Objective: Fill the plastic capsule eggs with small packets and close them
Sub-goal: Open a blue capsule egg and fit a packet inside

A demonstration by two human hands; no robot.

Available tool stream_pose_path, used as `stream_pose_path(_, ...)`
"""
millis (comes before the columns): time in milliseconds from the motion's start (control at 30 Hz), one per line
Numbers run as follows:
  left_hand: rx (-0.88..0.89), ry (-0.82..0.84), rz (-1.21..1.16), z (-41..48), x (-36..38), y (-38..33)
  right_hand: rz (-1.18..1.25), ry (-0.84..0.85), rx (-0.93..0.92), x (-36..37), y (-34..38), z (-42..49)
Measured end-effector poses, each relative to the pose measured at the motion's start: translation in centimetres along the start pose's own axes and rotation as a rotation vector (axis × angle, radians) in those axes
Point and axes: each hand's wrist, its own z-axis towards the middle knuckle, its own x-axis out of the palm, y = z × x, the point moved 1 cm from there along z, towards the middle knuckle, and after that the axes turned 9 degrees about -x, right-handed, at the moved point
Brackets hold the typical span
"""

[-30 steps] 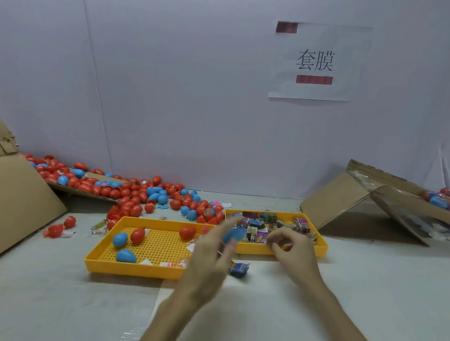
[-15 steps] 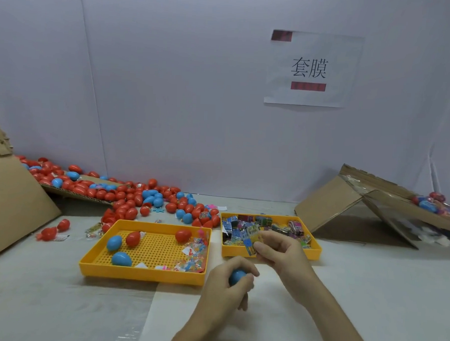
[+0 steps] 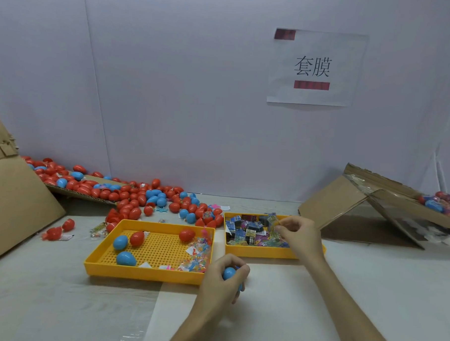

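Observation:
My left hand [image 3: 220,286] grips a blue capsule egg [image 3: 229,273] just in front of the left yellow tray [image 3: 142,271]. That tray holds red and blue eggs and a heap of small clear packets [image 3: 197,254]. Over the right yellow tray [image 3: 261,251], which is full of small printed packets [image 3: 249,230], my right hand [image 3: 299,234] pinches one small packet [image 3: 272,221] between thumb and fingers.
A big spill of red and blue eggs [image 3: 140,196] lies behind the trays along the wall. Cardboard [image 3: 13,207] leans at the left. A folded cardboard box [image 3: 366,205] with more eggs on it sits at the right.
My left hand came down and toward me with the blue egg, off the trays. My right hand picked a packet from the right tray and now holds it above that tray.

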Motion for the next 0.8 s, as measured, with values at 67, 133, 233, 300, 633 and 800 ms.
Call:
stream_pose_path(67,-0.031,0.022,-0.038,0.1,0.0,-0.1,-0.135,0.037,-0.031,0.1,-0.4,0.3)
stream_pose_path(133,-0.072,0.058,-0.088,0.0,0.1,-0.1,-0.184,-0.010,-0.073,0.0,-0.3,0.1)
stream_pose_path(233,-0.085,0.082,-0.097,0.0,0.2,-0.2,-0.065,-0.047,-0.082,-0.5,0.7,-0.7)
stream_pose_path(300,-0.074,0.089,-0.102,0.0,0.1,-0.3,0.135,0.003,0.002,-0.7,1.8,-1.8)
stream_pose_path(633,0.080,0.004,-0.121,-0.1,-0.5,-0.4,0.596,0.411,0.045,0.6,4.1,-7.5)
stream_pose_path(800,0.051,-0.015,-0.200,0.0,-0.8,-0.4,0.619,0.484,0.015,0.8,4.6,-8.0)
